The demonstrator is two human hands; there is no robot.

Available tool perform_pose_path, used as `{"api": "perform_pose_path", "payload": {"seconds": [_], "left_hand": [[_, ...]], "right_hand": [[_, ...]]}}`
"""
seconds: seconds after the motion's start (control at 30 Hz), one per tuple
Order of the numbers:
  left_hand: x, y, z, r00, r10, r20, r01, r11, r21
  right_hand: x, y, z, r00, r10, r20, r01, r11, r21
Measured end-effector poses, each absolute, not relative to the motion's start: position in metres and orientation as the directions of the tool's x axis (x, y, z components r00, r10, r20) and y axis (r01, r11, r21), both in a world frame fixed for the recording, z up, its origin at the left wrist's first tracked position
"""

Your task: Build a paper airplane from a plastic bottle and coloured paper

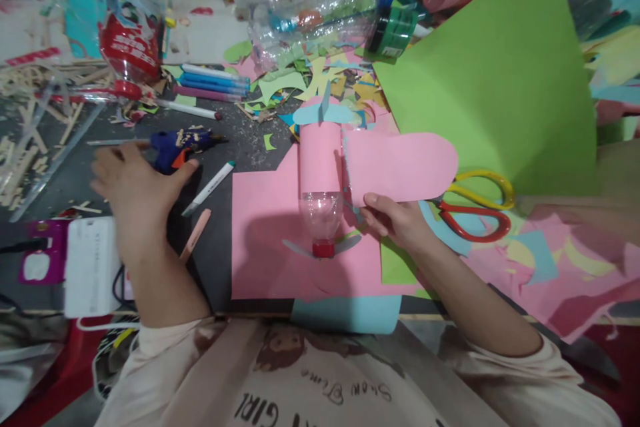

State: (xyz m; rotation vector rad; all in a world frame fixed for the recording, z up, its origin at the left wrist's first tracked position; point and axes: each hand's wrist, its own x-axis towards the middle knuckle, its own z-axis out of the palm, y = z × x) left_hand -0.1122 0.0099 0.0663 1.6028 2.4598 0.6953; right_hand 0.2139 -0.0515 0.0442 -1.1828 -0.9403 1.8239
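Printed shirt front (300, 373) nearest; pink-wrapped bottle (321, 160) in the middle

R hand (387, 217) pinches the lower edge of a pink paper flap (405, 167), which has a rounded end and is just beside the bottle; if both touch, I cannot tell. Bottle lies on a pink sheet (265, 233), its red cap (323, 249) toward the person, w/ light-blue paper pieces (320, 113) at the far end. L hand (140, 180) is well apart from R hand, fingers spread next to the blue glue gun (173, 142); contact is not clear. One marker (210, 187) is nr the L thumb. Scissors (444, 211) w/ yellow & red handles lie nr the R wrist.
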Motion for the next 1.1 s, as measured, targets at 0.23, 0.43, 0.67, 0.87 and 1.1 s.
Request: {"api": "perform_pose_path", "payload": {"seconds": [0.23, 0.43, 0.67, 0.87, 1.1], "left_hand": [[-0.031, 0.01, 0.085, 0.16, 0.97, 0.184, 0.552, -0.243, 0.798], [0.035, 0.027, 0.105, 0.417, 0.909, -0.016, 0.546, -0.236, 0.804], [0.003, 0.041, 0.116, 0.439, 0.87, -0.224, 0.558, -0.069, 0.827], [-0.046, 0.028, 0.087, -0.345, 0.893, 0.291, 0.259, -0.207, 0.943], [-0.041, 0.013, 0.033, -0.356, 0.934, 0.036, 0.1, 0.0, 0.995]], "right_hand": [[0.216, -0.057, 0.038, -0.327, 0.864, -0.383, -0.189, -0.457, -0.869], [0.216, -0.06, 0.037, -0.278, 0.892, -0.355, -0.202, -0.416, -0.886], [0.219, -0.053, 0.04, -0.415, 0.868, -0.273, -0.233, -0.391, -0.891], [0.216, -0.049, 0.042, -0.261, 0.9, -0.35, -0.147, -0.395, -0.907], [0.205, -0.059, 0.029, -0.355, 0.774, -0.524, -0.153, -0.601, -0.784]]}}
